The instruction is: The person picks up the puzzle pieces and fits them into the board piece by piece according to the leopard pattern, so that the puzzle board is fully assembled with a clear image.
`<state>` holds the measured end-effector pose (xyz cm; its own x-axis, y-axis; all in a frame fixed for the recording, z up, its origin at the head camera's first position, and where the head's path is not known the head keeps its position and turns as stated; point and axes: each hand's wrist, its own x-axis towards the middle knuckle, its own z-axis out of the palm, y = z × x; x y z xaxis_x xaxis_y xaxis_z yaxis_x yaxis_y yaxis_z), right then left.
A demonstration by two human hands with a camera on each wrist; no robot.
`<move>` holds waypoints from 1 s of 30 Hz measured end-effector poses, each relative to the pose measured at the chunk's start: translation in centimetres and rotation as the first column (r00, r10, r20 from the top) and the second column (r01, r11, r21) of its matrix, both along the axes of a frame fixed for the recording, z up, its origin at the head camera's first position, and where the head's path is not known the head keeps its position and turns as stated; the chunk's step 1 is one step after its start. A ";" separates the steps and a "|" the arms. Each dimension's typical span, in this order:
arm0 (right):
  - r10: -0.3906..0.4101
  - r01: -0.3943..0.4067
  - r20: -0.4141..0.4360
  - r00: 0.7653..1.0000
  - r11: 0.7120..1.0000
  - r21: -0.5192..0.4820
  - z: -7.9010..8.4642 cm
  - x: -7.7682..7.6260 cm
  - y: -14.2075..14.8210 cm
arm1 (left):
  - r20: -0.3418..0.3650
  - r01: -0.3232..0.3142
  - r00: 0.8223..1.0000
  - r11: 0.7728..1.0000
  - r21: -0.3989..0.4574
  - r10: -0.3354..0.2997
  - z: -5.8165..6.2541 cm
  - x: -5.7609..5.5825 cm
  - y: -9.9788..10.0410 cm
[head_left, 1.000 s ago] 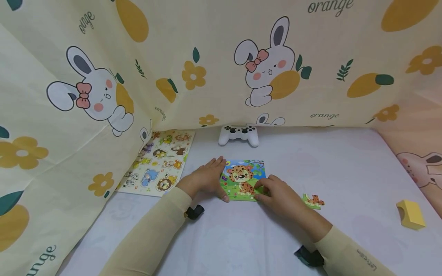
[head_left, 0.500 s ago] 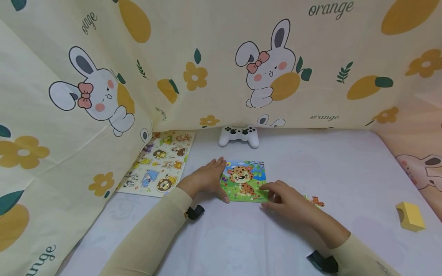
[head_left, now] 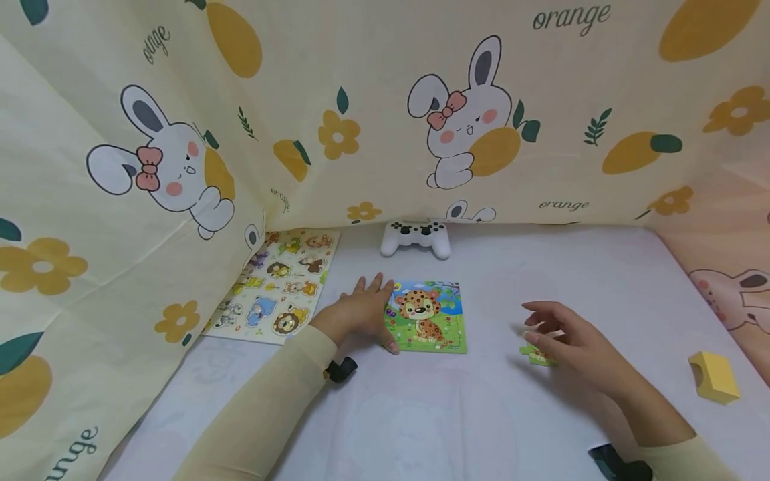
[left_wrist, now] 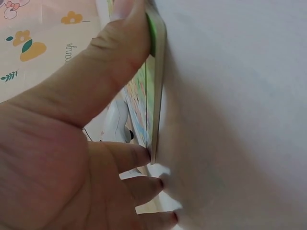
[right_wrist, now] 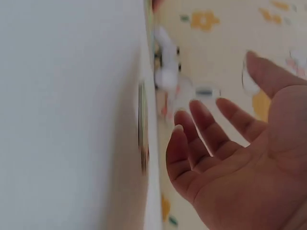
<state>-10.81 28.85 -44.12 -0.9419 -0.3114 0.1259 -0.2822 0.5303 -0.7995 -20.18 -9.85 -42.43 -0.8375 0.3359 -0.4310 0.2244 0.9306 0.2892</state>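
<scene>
A square leopard puzzle [head_left: 428, 315] lies flat on the white sheet [head_left: 421, 414]. My left hand [head_left: 375, 310] rests against its left edge with the fingers straight. In the left wrist view the thumb [left_wrist: 120, 43] presses on the puzzle's rim [left_wrist: 157, 96]. A loose green and orange puzzle piece [head_left: 537, 355] lies to the right of the puzzle. My right hand [head_left: 532, 324] hovers just over that piece with spread, relaxed fingers and holds nothing. The right wrist view shows the open palm [right_wrist: 230, 158] and the piece [right_wrist: 142, 129] edge-on and blurred.
A white game controller [head_left: 416, 237] lies behind the puzzle by the fabric wall. An animal picture board [head_left: 279, 284] lies at the left. A yellow block [head_left: 714, 375] sits at the far right. Bunny-print cloth [head_left: 361, 113] encloses the back and sides.
My right hand has left the puzzle's lower right corner and moved right, to above the loose piece, with its fingers opened. The left hand has stayed on the puzzle's left edge.
</scene>
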 end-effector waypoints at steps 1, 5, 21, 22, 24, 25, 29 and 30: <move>-0.013 0.013 -0.008 1.000 1.000 -0.004 0.0 0.0 0.7 | -0.003 -0.002 1.000 1.000 -0.010 0.002 -0.1 0.0 0.0; -0.059 0.058 -0.057 0.997 0.998 -0.015 -0.2 0.0 2.8 | -0.031 0.017 0.999 0.998 -0.053 -0.019 -0.2 0.1 0.0; -0.019 0.014 0.080 0.997 0.997 0.073 -0.6 -0.4 5.4 | -0.045 0.022 0.999 0.998 -0.064 -0.025 0.4 0.4 0.1; 0.000 -0.008 0.099 0.995 0.996 0.087 -0.7 -0.4 5.5 | -0.046 0.023 0.999 0.998 -0.062 -0.026 0.4 0.4 0.1; 0.038 -0.050 0.111 0.993 0.992 0.113 -1.1 -0.4 5.5 | -0.048 0.024 0.998 0.998 -0.059 -0.027 0.4 0.4 0.1; 0.054 -0.067 0.111 0.992 0.990 0.120 -1.2 -0.4 5.4 | -0.048 0.024 0.998 0.998 -0.059 -0.027 0.4 0.4 0.1; 0.078 -0.092 0.090 0.993 0.982 0.164 -1.6 -0.4 5.0 | -0.045 0.028 0.998 0.998 -0.064 -0.031 0.3 0.3 0.0; 0.076 -0.092 0.096 0.992 0.980 0.175 -1.6 -0.4 4.8 | -0.045 0.028 0.998 0.997 -0.067 -0.031 0.3 0.3 0.0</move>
<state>-11.19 33.65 -45.74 -0.9163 -0.4000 -0.0218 -0.2640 0.6441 -0.7179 -19.90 -9.86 -42.13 -0.8471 0.3330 -0.4142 0.2640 0.9401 0.2159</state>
